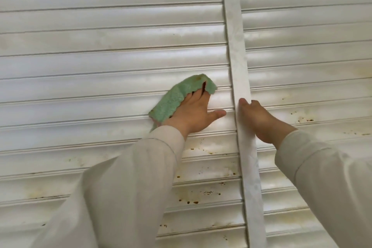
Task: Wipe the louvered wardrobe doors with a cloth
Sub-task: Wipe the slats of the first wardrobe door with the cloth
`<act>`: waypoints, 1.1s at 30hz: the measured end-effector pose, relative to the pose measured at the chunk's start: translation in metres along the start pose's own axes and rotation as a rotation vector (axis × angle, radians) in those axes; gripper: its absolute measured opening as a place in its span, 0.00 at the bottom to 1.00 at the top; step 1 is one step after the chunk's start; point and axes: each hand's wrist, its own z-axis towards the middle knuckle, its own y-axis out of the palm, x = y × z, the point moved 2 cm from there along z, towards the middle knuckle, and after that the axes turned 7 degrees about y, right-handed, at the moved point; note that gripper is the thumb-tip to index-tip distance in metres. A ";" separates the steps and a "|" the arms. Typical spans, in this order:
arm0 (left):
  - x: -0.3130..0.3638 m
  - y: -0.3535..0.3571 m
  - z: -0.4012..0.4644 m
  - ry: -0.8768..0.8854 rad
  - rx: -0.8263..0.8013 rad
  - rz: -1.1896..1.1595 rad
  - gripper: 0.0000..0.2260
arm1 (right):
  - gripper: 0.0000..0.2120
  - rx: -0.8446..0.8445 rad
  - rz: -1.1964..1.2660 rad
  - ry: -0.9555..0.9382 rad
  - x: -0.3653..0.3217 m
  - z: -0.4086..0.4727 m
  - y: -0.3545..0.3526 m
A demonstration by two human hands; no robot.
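Left hand (pixel 193 112) presses a fuzzy mint-green microfibre cloth (pixel 177 98) flat against the white horizontal-slatted louvered door (pixel 100 60), fingers extended into the cloth's folds, thumb splayed toward the centre. Cloth sits just left of the pale vertical frame strip (pixel 240 78) dividing the two panels. Right hand (pixel 259 119) holds that strip's edge, thumb on its face; fingers curl behind it, out of sight. Both arms in light beige long sleeves (pixel 128 183). Brown specks and yellowish stains (pixel 193 201) dot the lower slats.
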 end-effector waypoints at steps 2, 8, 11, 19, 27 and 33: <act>0.019 0.017 0.000 0.061 -0.061 -0.067 0.40 | 0.40 -0.107 0.044 0.001 0.010 -0.002 -0.005; 0.053 0.059 -0.017 0.142 -0.174 -0.109 0.41 | 0.37 -0.239 0.331 -0.006 0.029 -0.002 -0.009; 0.049 0.063 -0.034 0.198 -0.281 0.010 0.40 | 0.37 -0.224 0.383 0.056 0.026 -0.001 -0.008; 0.046 0.030 -0.023 0.356 0.001 0.179 0.37 | 0.40 -0.477 0.545 0.118 0.032 -0.020 -0.024; 0.086 0.083 -0.018 0.473 -0.242 0.231 0.35 | 0.35 -0.434 0.738 0.231 0.048 -0.007 -0.031; 0.079 0.091 -0.037 0.463 -0.380 0.382 0.29 | 0.38 -0.414 0.471 0.243 0.065 -0.014 -0.026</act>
